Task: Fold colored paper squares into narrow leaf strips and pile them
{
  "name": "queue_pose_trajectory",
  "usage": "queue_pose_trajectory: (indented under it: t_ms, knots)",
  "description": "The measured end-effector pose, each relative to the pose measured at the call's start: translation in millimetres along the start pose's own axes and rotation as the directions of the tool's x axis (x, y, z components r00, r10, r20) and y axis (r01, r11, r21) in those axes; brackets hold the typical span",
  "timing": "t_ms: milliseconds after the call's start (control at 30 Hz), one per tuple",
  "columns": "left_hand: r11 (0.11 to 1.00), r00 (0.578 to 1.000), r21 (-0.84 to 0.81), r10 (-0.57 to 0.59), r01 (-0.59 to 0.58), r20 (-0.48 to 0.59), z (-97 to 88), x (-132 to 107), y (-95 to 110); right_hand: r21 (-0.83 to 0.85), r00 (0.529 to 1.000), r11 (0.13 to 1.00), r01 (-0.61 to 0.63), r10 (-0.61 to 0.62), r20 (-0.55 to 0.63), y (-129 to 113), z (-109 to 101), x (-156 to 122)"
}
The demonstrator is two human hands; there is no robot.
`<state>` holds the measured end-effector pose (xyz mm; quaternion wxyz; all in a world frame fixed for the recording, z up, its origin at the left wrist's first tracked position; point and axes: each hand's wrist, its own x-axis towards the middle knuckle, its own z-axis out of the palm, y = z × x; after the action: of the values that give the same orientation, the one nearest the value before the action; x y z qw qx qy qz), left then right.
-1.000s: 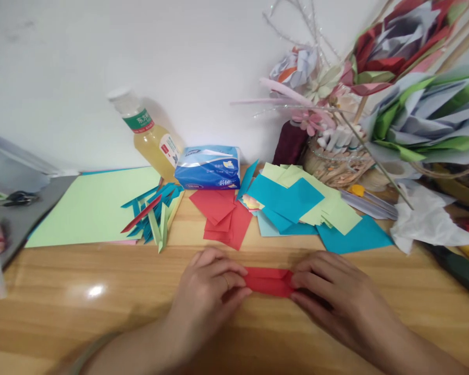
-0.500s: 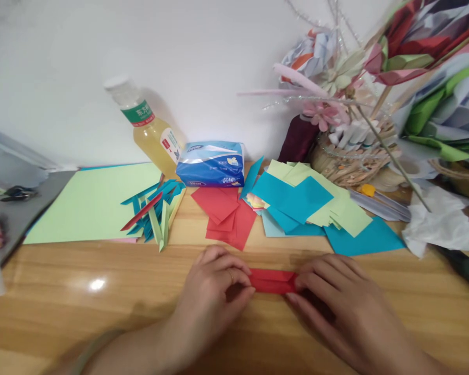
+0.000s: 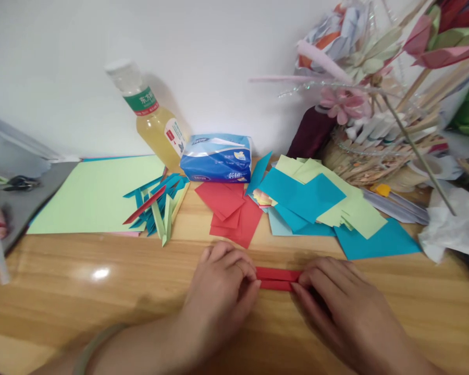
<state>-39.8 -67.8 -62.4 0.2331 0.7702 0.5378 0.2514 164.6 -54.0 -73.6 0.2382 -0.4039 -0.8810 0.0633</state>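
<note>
A narrow strip of folded red paper (image 3: 278,278) lies level on the wooden table, with a lengthwise crease or gap along its middle. At its left end, my left hand (image 3: 222,286) pinches it between thumb and fingers. My right hand (image 3: 338,297) grips the opposite end, thumb low and fingers curled over the top. Both ends of the strip are hidden under my fingers. Just beyond lie loose red paper sheets (image 3: 229,211). Folded paper strips (image 3: 156,205), in teal, light green and red, are heaped to the left.
Behind stand a juice bottle (image 3: 156,125) and a blue tissue pack (image 3: 217,159). Light green sheets (image 3: 94,198) lie at left. Teal and green paper pieces (image 3: 316,198) spread at right, near a woven basket (image 3: 347,156) of paper flowers and crumpled white tissue (image 3: 453,224).
The upper and lower flaps of the red paper now lie more evenly along the middle line. Both hands keep their hold at its ends. The camera view has shifted slightly.
</note>
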Motion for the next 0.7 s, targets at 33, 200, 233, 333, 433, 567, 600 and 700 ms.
queue_pose_trajectory:
  t_ms: [33, 200, 233, 333, 433, 567, 600, 700]
  knots:
    - [1.000, 1.000, 0.017, -0.001, 0.000, 0.009, 0.4, 0.3, 0.1, -0.012, 1.000, 1.000, 0.002, -0.002, 0.005, 0.4, 0.7, 0.0]
    - [0.989, 0.999, 0.143, 0.021, -0.026, 0.033, 2.0, 2.4, -0.1, -0.059, 0.999, 0.998, 0.023, -0.022, 0.023, 1.4, 2.1, 2.3]
    - [0.987, 0.999, 0.159, 0.025, -0.030, 0.035, 2.3, 2.7, -0.3, -0.065, 0.999, 0.998, 0.025, -0.023, 0.026, 1.5, 2.1, 2.8]
    - [0.982, 0.999, 0.183, 0.035, -0.040, 0.032, 3.2, 3.0, -0.6, -0.083, 0.999, 0.996, 0.027, -0.024, 0.033, 1.4, 2.1, 3.9]
    - [0.978, 0.998, 0.203, 0.049, -0.053, 0.024, 4.3, 3.3, -0.7, -0.106, 0.999, 0.994, 0.025, -0.022, 0.035, 1.1, 2.5, 3.5]
    - [0.962, 0.998, 0.267, 0.039, -0.051, 0.049, 5.5, 4.5, 0.1, -0.134, 0.999, 0.991, 0.020, -0.015, 0.038, 0.6, 5.4, 1.2]
    - [0.956, 0.997, 0.289, 0.029, -0.047, 0.066, 5.7, 4.6, 0.4, -0.141, 0.999, 0.990, 0.016, -0.011, 0.036, 0.6, 6.1, 0.6]
    - [0.946, 0.995, 0.323, -0.002, -0.031, 0.101, 5.9, 4.3, 1.2, -0.177, 1.000, 0.984, 0.015, -0.017, -0.015, 0.9, 5.3, 0.0]
